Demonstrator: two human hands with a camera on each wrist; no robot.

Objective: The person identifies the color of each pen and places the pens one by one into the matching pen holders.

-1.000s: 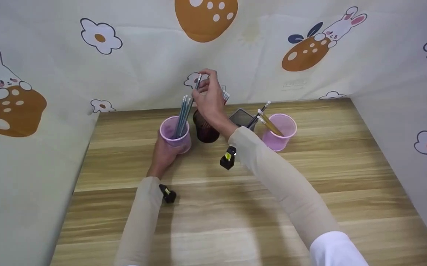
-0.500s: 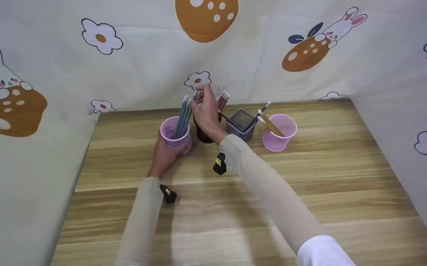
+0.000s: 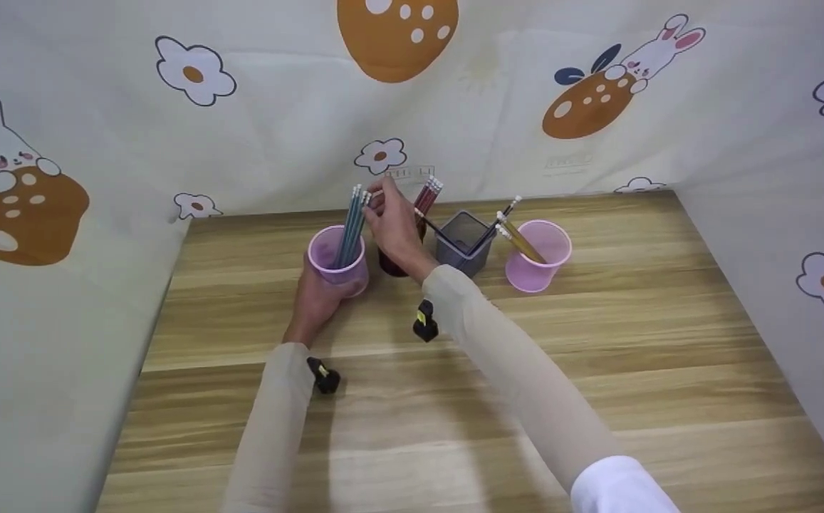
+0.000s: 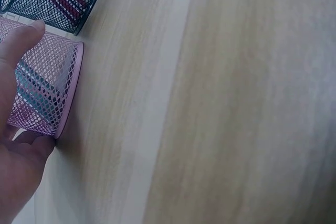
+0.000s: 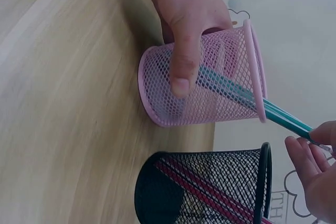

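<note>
My left hand grips a pink mesh pen cup from its near left side, thumb and fingers around the wall. Inside the cup lean several teal pencils with white eraser ends up; in the right wrist view they show through the mesh. My right hand is at the top of these pencils, thumb and fingers pinching one near its eraser end. Behind and under the right wrist stands a dark mesh cup with several red pencils, partly hidden by the hand.
Right of the dark cup stands a square grey mesh holder with several dark pencils leaning in it. Farther right is another pink cup with several yellow pencils. A patterned cloth backs the wooden table.
My right hand has come down and slightly left, lowering a teal pencil into the pink cup beside the others. The red pencils and square holder are more visible. My left hand stays put.
</note>
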